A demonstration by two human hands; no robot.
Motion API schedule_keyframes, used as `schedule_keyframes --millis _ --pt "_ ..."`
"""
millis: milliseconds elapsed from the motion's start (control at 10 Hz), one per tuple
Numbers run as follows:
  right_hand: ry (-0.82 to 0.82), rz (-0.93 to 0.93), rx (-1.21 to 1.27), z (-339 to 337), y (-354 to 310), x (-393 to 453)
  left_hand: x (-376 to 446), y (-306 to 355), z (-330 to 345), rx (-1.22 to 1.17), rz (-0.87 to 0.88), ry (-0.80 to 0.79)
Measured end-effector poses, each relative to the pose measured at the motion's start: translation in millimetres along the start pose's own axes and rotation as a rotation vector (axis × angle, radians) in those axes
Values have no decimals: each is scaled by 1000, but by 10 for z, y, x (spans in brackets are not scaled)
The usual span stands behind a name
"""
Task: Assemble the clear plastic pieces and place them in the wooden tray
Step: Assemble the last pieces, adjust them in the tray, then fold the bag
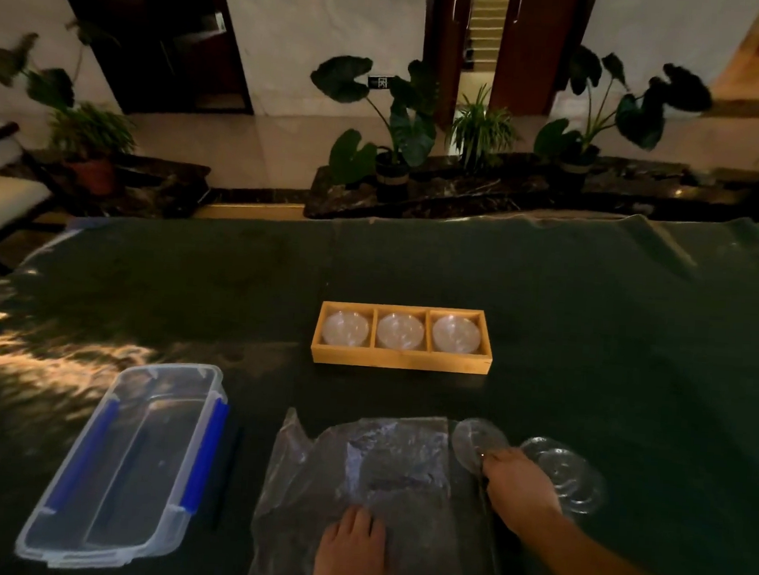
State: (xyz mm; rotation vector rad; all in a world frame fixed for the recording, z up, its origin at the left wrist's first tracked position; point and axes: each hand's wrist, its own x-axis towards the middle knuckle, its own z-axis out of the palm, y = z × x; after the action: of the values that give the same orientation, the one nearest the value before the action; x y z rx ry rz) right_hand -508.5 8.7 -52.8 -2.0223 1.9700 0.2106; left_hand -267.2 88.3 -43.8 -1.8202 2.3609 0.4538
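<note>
Our right hand (519,492) pinches a round clear plastic lid (477,442), left hand (352,550) flat on the crinkled clear plastic bag (382,476); the slick disc may slip

Dark green cloth (590,324), light wood tray (402,360) w/ clear discs (345,328), clear bin (122,467) w/ blue clips (204,454), clear bag (383,467).

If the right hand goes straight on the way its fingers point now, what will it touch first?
Most likely the clear round piece at the fingertips of the right hand; it may touch it already. Further along that line stands the wooden tray.
</note>
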Motion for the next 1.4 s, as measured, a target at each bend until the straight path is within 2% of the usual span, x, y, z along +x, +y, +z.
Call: schedule_keyframes --millis 100,200,300,400,500,600,700,800,900,1000,1100,1200,1300,1400 --pt "21 -43 -70 -45 32 -17 68 71 -110 -16 -100 -52" --pt "41 -58 -31 -120 48 -108 156 53 -63 -94 -201 -174" --pt "139 36 178 -205 60 -258 228 41 -84 -171 -232 -213" --pt "276 133 480 -308 -40 -485 294 73 -236 -287 -346 -106" --pt "224 43 584 -346 -267 -673 337 187 -356 -649 -363 133" --pt "160 -169 591 -262 -563 -764 397 447 -667 -1635 -530 -165" --pt "104 -302 498 -176 -720 -797 376 531 -697 -1945 -307 -490" --pt "99 -338 676 -226 -656 -841 396 569 -565 -2257 -336 -528" --pt "189 -122 815 -211 -438 -827 419 436 -531 -1981 -386 -262" --pt "190 75 506 -133 -143 -779 554 196 -646 -2202 -321 -326" --pt "-143 208 248 79 163 -801 650 56 -618 -2367 -341 -362" --pt "-219 188 174 178 269 -833 674 55 -640 -2416 -385 -415" --pt "-59 149 187 202 303 -864 636 57 -558 -2440 -439 -432" --pt "23 93 235 192 344 -912 576 60 -507 -2374 -521 -408"
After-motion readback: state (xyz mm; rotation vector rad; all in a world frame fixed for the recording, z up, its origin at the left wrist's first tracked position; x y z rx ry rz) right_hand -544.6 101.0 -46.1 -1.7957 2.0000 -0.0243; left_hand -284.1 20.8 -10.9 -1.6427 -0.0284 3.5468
